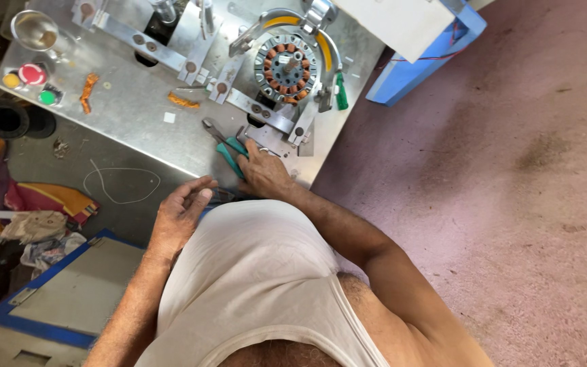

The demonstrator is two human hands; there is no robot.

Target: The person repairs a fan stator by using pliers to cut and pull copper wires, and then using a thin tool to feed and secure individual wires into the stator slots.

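Note:
My right hand [264, 171] rests on the near edge of a metal workbench [137, 109], its fingers on the green handles of a pair of pliers [225, 146] that lies flat there. My left hand [179, 212] hovers below the bench edge with fingers loosely curled and nothing in it. Further back on the bench a round motor stator [287, 68] with copper windings sits in a metal fixture, under a curved yellow-lined guard [292, 20].
Coloured push buttons [32, 78] and a metal cup [34, 30] sit at the bench's left end. Scraps of copper wire [88, 92] lie on it. A blue board [49, 292] and cloth rags [35, 228] are on the floor left; a blue box [426, 61] stands right.

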